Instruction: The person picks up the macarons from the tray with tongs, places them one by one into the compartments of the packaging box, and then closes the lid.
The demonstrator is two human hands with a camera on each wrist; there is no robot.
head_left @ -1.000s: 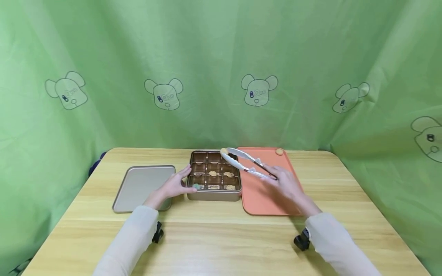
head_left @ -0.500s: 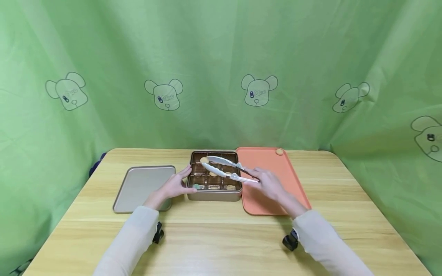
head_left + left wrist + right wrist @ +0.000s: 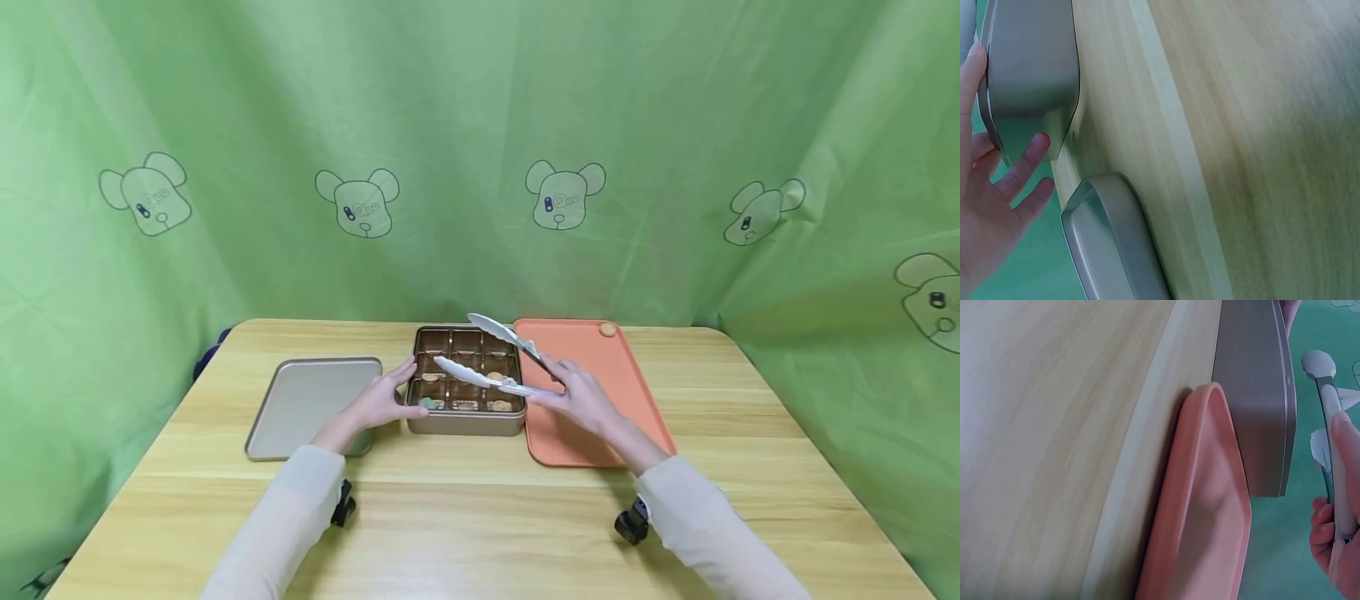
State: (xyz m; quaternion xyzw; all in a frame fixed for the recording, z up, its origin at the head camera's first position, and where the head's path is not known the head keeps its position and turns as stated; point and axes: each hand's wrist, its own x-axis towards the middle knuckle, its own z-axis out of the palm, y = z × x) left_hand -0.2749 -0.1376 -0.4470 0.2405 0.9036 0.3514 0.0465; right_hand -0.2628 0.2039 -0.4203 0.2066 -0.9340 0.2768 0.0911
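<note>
My right hand (image 3: 585,400) grips a pair of tongs (image 3: 525,388) over the compartment box (image 3: 467,425). The tongs' arms stand wide apart with nothing between their white tips. A small cookie (image 3: 430,377) lies in the middle-left compartment, and another cookie (image 3: 496,377) in the middle-right one. Along the front row are a green piece (image 3: 427,403) and more cookies; the tongs cover the centre compartment. My left hand (image 3: 381,402) rests at the box's front left corner, thumb at the front rim and fingers spread along the left side.
Left of the box lies a flat metal lid (image 3: 311,408), partly behind the left wrist. An orange tray (image 3: 577,446) sits right beside the box, with one round cookie (image 3: 607,330) in its far right corner. A green curtain (image 3: 465,167) hangs behind the table.
The tongs carried a cookie leftward over the box, then spread apart; a cookie now lies in the middle-left compartment. My left hand stays at the box.
</note>
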